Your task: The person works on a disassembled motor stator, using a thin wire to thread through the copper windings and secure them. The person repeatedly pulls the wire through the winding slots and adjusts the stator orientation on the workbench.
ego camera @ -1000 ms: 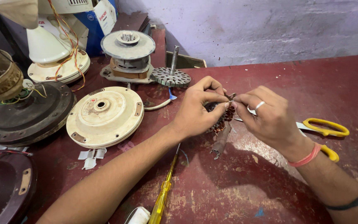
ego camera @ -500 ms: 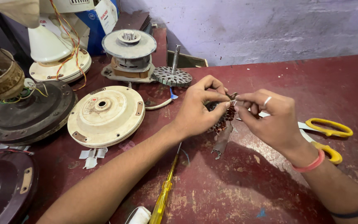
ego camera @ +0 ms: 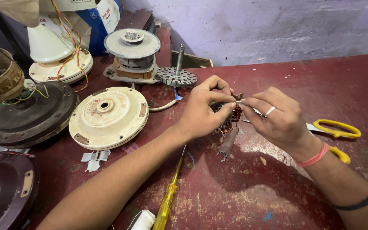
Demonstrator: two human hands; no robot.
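Note:
My left hand (ego camera: pixel 205 108) grips a small motor stator with reddish copper windings (ego camera: pixel 231 118), held just above the red table (ego camera: pixel 243 187). My right hand (ego camera: pixel 277 117), wearing a ring, pinches a thin pale strip at the top of the stator, fingertip to fingertip with the left. A grey sleeve piece (ego camera: pixel 227 145) hangs below the stator. Most of the stator is hidden by my fingers.
Yellow-handled scissors (ego camera: pixel 335 130) lie right of my right hand. A yellow screwdriver (ego camera: pixel 169 198) lies under my left forearm. A cream fan motor cover (ego camera: pixel 107 115), a dark cover (ego camera: pixel 26 115), a motor assembly (ego camera: pixel 132 55) and a toothed rotor on a shaft (ego camera: pixel 176 76) sit to the left and behind.
Both hands stay on the stator; my right hand's fingers have shifted slightly along the strip. The view has drifted a little.

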